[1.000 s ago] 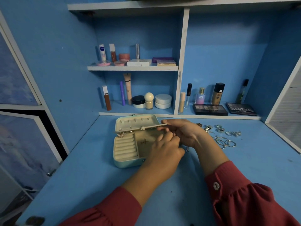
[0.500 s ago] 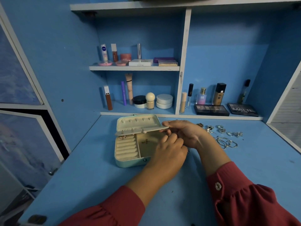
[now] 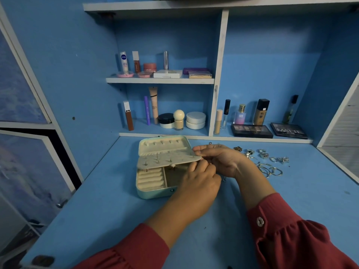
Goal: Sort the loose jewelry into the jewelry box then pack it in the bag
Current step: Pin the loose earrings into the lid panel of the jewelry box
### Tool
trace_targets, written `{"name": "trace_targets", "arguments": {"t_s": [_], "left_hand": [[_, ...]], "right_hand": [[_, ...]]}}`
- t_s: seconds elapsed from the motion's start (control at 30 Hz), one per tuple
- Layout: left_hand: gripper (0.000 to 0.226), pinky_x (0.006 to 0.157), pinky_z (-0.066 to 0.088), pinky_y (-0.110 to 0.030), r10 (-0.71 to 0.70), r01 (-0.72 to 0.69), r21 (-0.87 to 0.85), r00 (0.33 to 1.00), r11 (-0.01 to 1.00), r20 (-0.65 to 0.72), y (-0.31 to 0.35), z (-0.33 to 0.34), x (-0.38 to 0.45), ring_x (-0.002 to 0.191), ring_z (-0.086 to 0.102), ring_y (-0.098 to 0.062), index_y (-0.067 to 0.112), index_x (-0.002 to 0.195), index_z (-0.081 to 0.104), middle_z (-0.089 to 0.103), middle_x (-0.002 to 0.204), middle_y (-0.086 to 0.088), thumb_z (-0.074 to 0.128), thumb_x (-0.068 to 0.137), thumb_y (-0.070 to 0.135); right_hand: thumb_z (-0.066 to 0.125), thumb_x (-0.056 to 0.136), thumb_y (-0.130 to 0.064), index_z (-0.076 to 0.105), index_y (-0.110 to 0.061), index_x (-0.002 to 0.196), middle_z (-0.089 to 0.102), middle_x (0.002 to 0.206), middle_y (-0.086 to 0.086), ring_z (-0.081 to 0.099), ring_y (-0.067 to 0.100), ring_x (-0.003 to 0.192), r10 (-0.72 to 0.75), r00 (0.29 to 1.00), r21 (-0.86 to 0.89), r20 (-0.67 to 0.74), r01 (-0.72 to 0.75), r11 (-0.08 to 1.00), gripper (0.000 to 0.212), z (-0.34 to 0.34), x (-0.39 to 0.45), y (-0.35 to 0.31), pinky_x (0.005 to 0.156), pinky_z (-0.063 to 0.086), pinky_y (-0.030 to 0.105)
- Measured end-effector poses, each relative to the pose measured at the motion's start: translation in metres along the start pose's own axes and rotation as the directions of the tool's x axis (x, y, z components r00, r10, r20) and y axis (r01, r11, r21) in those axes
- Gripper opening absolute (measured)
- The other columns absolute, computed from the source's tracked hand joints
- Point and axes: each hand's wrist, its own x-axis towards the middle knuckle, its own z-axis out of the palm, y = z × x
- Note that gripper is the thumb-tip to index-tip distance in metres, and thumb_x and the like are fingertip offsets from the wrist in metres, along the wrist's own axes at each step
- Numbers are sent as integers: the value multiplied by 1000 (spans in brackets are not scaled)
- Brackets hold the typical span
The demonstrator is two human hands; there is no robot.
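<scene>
While the mint jewelry box (image 3: 155, 193) sits open near the back of the blue desk (image 3: 97, 210), its lid (image 3: 163, 145) leans back and a cream earring panel (image 3: 167, 160) is held out nearly level above the tray, with several stud posts sticking up through it. The right hand (image 3: 219, 159) reaches across from the right, and its fingers (image 3: 200, 152) pinch the panel's right end. The left hand (image 3: 200, 181) lies over the box's right compartment, with its fingers (image 3: 202, 166) curled together just under that same end; whether they pinch something small there cannot be told. A small gold piece (image 3: 145, 170) rests at the top of the ring rolls (image 3: 150, 178) in the left compartment. To the right of the hands, loose rings (image 3: 263, 153) and thin silver bangles (image 3: 270, 170) lie scattered on the desk. Cosmetics (image 3: 178, 120) and two eyeshadow palettes (image 3: 251, 131) stand on the shelves behind.
</scene>
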Motion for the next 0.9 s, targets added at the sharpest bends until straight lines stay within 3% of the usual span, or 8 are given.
{"name": "trace_targets", "arguments": {"t_s": [0.1,0.2,0.53,0.73,0.9], "left_hand": [[13,76,48,-35,36,-34,58,999,998,-21,0,-1,-3,82,52,-23,16,75,62,54,81,-2,59,68,6],[24,78,50,-36,57,-55,107,998,993,-16,0,-4,-3,82,54,-24,13,76,62,56,81,-4,41,68,5],[12,74,50,-35,72,-71,37,997,997,-28,-2,-5,-2,80,53,-23,13,68,63,56,76,-2,61,59,5],[14,74,48,-33,61,-57,59,996,997,-70,-2,6,0,79,51,-22,15,69,63,55,76,-2,75,63,15],[15,63,41,-32,26,-25,10,989,1000,-148,-4,5,2,72,49,-20,16,67,57,52,69,0,73,67,16]], "right_hand": [[57,85,5,66,-4,87,66,71,7,65,14,63,2,1000,13,3,-2,1000,12,1,0,0,61,56,21],[57,85,5,65,-3,86,66,69,6,64,13,62,-1,1000,8,11,1,1000,12,0,0,0,62,56,20],[65,72,0,67,-5,87,67,74,7,64,15,66,7,1000,-1,10,-7,1000,16,-2,2,2,68,55,21],[62,78,3,66,-4,87,68,71,6,66,14,64,-3,1000,2,19,3,1000,12,-2,3,2,65,56,21],[54,87,6,65,-3,87,68,68,5,67,13,61,-6,1000,6,29,6,1000,14,-3,2,2,57,55,20]]}}
